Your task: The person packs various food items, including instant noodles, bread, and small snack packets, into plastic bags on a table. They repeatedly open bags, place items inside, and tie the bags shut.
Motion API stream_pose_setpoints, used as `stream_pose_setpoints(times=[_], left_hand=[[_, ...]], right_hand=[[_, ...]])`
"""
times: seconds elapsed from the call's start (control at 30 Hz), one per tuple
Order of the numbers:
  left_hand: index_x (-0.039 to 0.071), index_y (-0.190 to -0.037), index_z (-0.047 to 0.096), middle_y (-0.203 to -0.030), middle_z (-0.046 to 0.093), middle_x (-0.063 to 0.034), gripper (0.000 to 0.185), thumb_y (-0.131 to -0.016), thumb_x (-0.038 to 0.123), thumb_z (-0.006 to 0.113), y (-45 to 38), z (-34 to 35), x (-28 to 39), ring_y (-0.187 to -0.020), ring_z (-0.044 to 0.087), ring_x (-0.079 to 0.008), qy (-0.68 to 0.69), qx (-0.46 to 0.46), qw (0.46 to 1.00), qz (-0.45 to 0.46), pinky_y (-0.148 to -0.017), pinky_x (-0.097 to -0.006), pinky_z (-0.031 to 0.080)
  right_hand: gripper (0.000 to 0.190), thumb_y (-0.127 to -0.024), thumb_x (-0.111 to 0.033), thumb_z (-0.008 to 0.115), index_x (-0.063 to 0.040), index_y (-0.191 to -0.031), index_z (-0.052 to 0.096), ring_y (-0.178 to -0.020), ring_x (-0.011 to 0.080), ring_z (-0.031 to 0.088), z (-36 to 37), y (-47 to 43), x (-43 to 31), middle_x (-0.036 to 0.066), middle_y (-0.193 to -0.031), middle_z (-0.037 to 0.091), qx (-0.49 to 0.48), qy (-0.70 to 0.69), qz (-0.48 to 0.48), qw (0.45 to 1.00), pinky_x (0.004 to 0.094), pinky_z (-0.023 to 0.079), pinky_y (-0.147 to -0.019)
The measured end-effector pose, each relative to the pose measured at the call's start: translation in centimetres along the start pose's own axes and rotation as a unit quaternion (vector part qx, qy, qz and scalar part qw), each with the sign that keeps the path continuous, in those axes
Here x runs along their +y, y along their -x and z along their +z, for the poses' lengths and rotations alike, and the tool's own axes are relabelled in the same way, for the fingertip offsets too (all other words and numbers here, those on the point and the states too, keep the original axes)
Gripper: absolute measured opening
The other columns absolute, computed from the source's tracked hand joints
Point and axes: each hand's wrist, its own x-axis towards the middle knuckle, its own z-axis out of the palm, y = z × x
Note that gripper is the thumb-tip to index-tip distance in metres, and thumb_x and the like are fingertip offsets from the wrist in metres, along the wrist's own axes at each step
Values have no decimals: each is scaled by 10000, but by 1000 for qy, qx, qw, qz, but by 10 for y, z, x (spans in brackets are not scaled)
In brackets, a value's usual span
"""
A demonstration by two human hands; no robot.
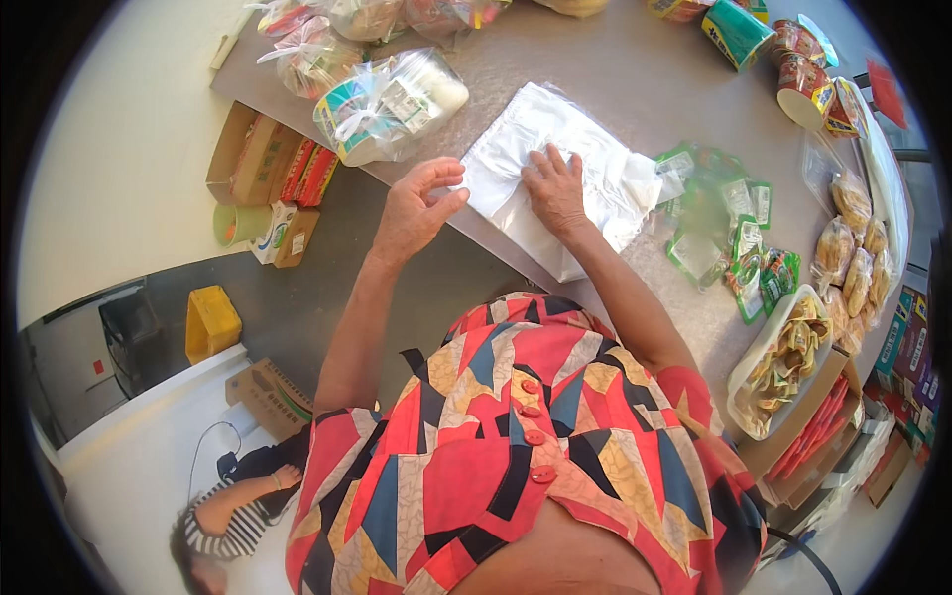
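Note:
A flat stack of white plastic bags lies on the table before me, its handle ends crumpled towards the right. My right hand rests palm down on top of the stack, fingers spread. Beside the stack's left edge hovers my left hand, thumb and fingers apart and nothing visibly held. Just beyond that hand sits a tied clear bag holding an instant noodle cup and other packed food. To the right of the stack lie several green-edged food packets.
More tied bags stand at the far left, and noodle cups at the far right. Wrapped bread and a white tray of small packets line the right side. Cartons stand below left. Another person is at lower left.

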Motion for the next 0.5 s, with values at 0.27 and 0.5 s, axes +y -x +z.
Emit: stream_pose_setpoints(times=[0.27,0.5], left_hand=[[10,-1134,599,-1014,628,-60,346,-845,186,671,-21,8,-54,-965,575,-116,9,-30,991,-133,-819,-259,456],[25,-978,659,-854,632,-10,305,-807,274,702,-50,71,-47,-736,556,-77,193,-59,971,-130,-634,-220,431]], right_hand=[[188,-672,29,650,-69,-813,571,-943,269,580,-41,-5,-8,75,-953,636,140,-251,93,953,356,455,-805],[335,-790,24,612,-40,-1118,590,-1055,274,574,-70,8,-37,105,-1094,623,169,-350,106,915,330,441,-918]])
